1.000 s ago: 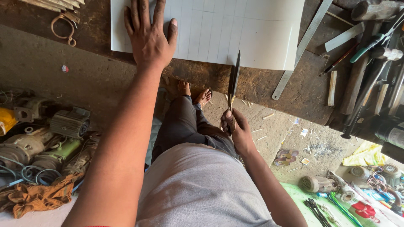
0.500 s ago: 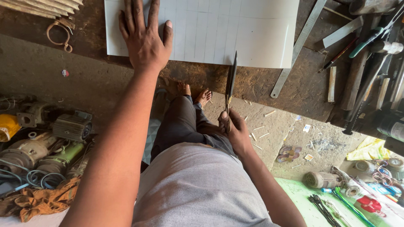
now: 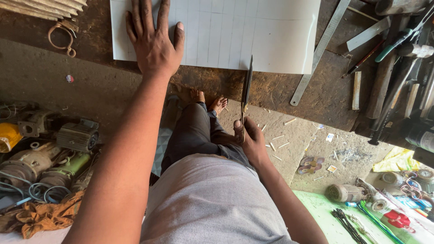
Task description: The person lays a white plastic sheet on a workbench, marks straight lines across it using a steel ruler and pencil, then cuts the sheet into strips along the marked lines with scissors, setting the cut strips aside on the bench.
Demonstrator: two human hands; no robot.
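The left hand [image 3: 153,43] lies flat and open, fingers spread, palm down on a white sheet [image 3: 253,31] ruled with thin vertical lines, pressing near the sheet's left end. The sheet rests on a dark, worn wooden surface [image 3: 280,90], its lower edge close to the near edge of the surface. The right hand [image 3: 251,140] is closed around the handles of a pair of long scissors [image 3: 246,90], held out past the near edge of the surface, above the floor. The blades point away from the person, and their tip meets the lower edge of the sheet right of its middle; whether the blades are parted cannot be told from this angle. Just right of the sheet a long metal ruler [image 3: 321,49] lies at a slant on the surface, and further toward the right edge lie several hand tools [image 3: 393,68] with long handles. Near the far left corner sits a small coil of wire [image 3: 61,38]. Down on the floor to the left are old electric motors [image 3: 49,153] and an orange rag [image 3: 36,217]; to the right lies a green mat [image 3: 325,212].
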